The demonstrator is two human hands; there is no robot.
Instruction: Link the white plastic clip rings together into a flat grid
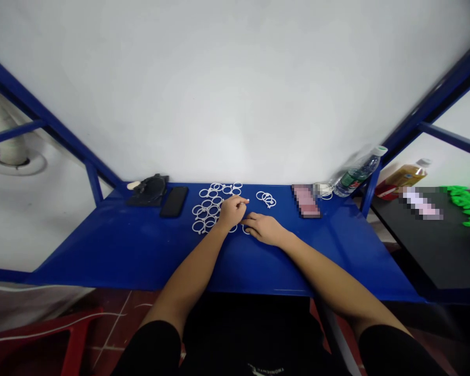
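White plastic rings (207, 204), each with a small knob, lie in a cluster at the middle of the blue table. My left hand (232, 212) is over the cluster's right side with its fingers curled closed. What it holds, if anything, I cannot make out. Just to the right and nearer to me, my right hand (265, 228) rests low, fingers stretched toward the left hand. A white ring (245, 230) shows partly under its fingertips. Several more rings (271, 201) overlap in a smaller group beyond my right hand.
Left of the rings lie a black phone (174, 201) and a dark crumpled bag (152, 190). To the right are a pink blurred object (307, 201), a white cable (326, 191) and a leaning water bottle (357, 175). Blue frame bars flank the table (113, 250).
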